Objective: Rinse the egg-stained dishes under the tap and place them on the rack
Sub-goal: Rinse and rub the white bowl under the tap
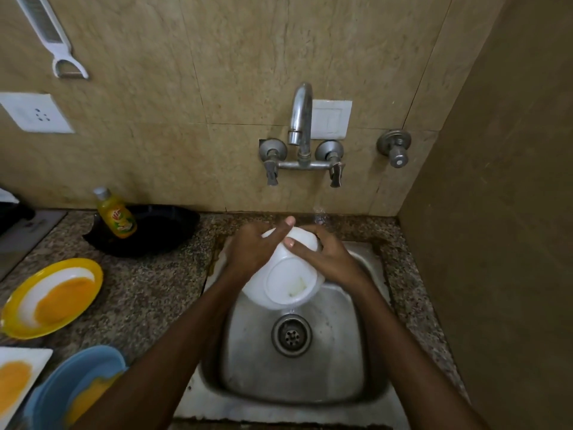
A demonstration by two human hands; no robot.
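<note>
A white bowl (285,280) is held over the steel sink (369,352), its underside turned toward me, with a faint yellow smear on the base. My left hand (251,246) grips its left side with one finger stretched across the rim. My right hand (325,256) grips the right side. The tap (300,116) juts from the wall above, and water splashes just behind the bowl. On the counter at left wait a yellow plate (52,296), a blue plate (74,386) and a white square plate (15,380), all smeared with yellow egg.
A yellow dish-soap bottle (116,214) stands beside a black pan (155,231) on the granite counter (148,290). A brown wall (496,212) closes off the right side. A peeler (52,35) and a socket (34,113) are on the tiled wall.
</note>
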